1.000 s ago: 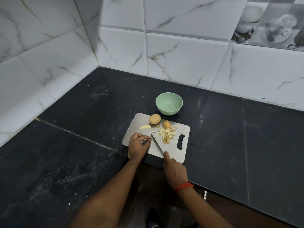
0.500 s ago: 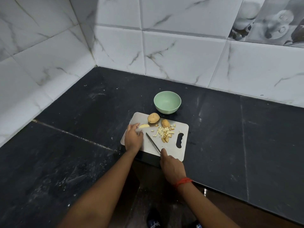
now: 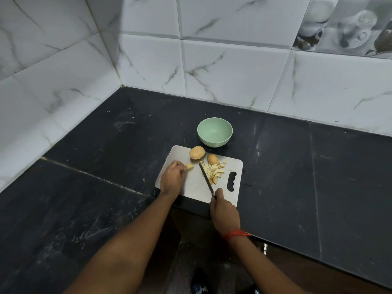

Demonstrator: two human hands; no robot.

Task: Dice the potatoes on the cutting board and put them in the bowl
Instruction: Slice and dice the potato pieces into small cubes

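My left grip (image 3: 172, 177) pinches a potato piece (image 3: 189, 166) on the grey cutting board (image 3: 195, 188). My right grip (image 3: 224, 215) is clamped on the knife (image 3: 206, 180), with the blade beside the diced pile (image 3: 215, 171). A whole potato (image 3: 197, 152) and a smaller potato (image 3: 212, 159) lie at the board's far edge, near the green bowl (image 3: 214, 143). Tabletop (image 3: 106, 166): dark, scuffed stone. Walls (image 3: 233, 66): white marbled tile, meeting in a corner.

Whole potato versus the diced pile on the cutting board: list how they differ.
The whole potato is one rounded, tan-skinned piece; the diced pile is many small pale-yellow bits. The whole potato sits at the far edge of the cutting board, near the bowl; the diced pile lies right of the knife blade. Both rest on the board, not in the bowl.
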